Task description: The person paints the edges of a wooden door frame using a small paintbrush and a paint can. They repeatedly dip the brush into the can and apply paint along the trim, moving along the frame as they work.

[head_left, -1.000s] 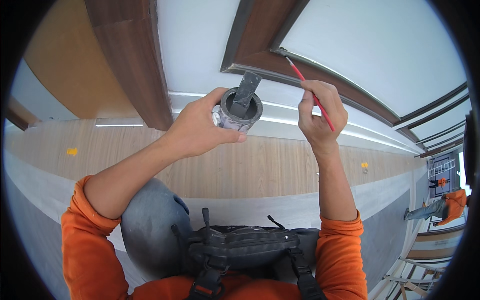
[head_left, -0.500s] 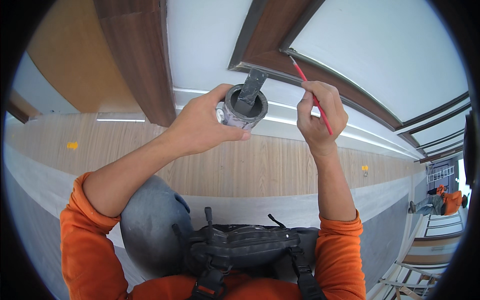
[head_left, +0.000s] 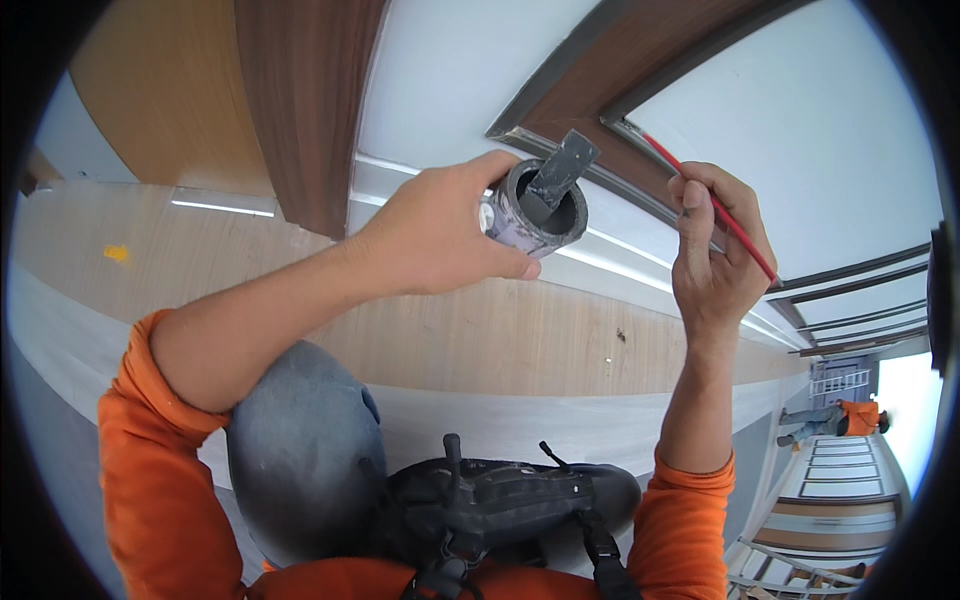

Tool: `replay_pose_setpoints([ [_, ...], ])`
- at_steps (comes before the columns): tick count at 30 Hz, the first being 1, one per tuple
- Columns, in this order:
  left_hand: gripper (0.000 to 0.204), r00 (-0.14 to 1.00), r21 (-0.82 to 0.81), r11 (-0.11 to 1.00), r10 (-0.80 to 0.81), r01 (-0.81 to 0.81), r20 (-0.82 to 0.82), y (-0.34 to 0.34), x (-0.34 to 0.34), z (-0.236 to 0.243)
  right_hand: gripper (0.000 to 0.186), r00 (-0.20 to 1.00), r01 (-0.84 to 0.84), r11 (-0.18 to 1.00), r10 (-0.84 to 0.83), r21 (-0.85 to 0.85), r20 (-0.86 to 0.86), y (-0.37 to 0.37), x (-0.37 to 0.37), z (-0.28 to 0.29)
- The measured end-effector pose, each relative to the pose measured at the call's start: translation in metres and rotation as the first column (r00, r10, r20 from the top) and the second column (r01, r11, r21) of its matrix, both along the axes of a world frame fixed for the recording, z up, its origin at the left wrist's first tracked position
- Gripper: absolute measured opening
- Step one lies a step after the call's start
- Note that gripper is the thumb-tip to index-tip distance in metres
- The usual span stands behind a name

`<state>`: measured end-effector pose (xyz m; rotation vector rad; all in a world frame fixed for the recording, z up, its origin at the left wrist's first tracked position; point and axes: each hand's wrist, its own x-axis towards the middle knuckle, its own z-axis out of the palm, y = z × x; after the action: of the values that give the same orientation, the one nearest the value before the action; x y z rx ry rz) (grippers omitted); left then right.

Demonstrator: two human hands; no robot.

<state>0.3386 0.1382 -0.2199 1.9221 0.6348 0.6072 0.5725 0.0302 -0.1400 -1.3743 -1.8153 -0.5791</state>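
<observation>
My left hand (head_left: 435, 230) is closed round a small paint can (head_left: 525, 232), which is tilted and smeared with grey paint. A flat, paint-covered strip (head_left: 570, 162) stands in its opening and sticks out over the rim. In my right hand (head_left: 722, 260) is a thin red paintbrush (head_left: 745, 243), pinched between thumb and fingers. The brush points up and left, its tip at the inner corner of a brown wall moulding (head_left: 585, 90) with dark grey edges. Whether the tip touches the moulding or the white panel (head_left: 790, 130) beside it, I cannot tell.
Below the wall runs a white skirting (head_left: 625, 252) above a wood-patterned floor (head_left: 480, 335). A brown door frame (head_left: 305, 110) rises at the left. My bent knee (head_left: 305, 450) and a black waist bag (head_left: 510, 505) are close. Far right, a person in orange (head_left: 858, 418) is near a ladder (head_left: 838, 382).
Both hands, with can and brush, have shifted right in the picture, and the whole view has turned somewhat. The brush tip still lies by the moulding's inner corner. Both grips are unchanged.
</observation>
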Motion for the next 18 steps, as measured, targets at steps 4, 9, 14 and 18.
replay_pose_setpoints([
  [4,0.082,1.0,-0.053,0.999,0.006,-0.007,-0.021,0.013,-0.004,-0.006,0.01,0.965,0.25,0.937,-0.22,-0.244,0.143,0.002,-0.016,0.041],
  [9,0.08,0.995,-0.068,0.997,0.021,-0.027,-0.093,0.008,-0.014,-0.009,0.016,0.934,0.186,0.953,-0.096,-0.238,0.343,0.032,-0.022,0.072],
  [14,0.078,0.994,-0.018,0.999,0.025,-0.027,-0.109,0.003,-0.019,-0.007,0.026,0.855,0.354,0.867,-0.149,-0.35,0.496,0.047,-0.031,0.082],
  [18,0.077,0.998,0.059,0.998,0.039,-0.037,-0.04,0.001,-0.023,-0.018,0.025,0.82,0.432,0.834,-0.205,-0.343,0.534,0.054,-0.034,0.083],
])
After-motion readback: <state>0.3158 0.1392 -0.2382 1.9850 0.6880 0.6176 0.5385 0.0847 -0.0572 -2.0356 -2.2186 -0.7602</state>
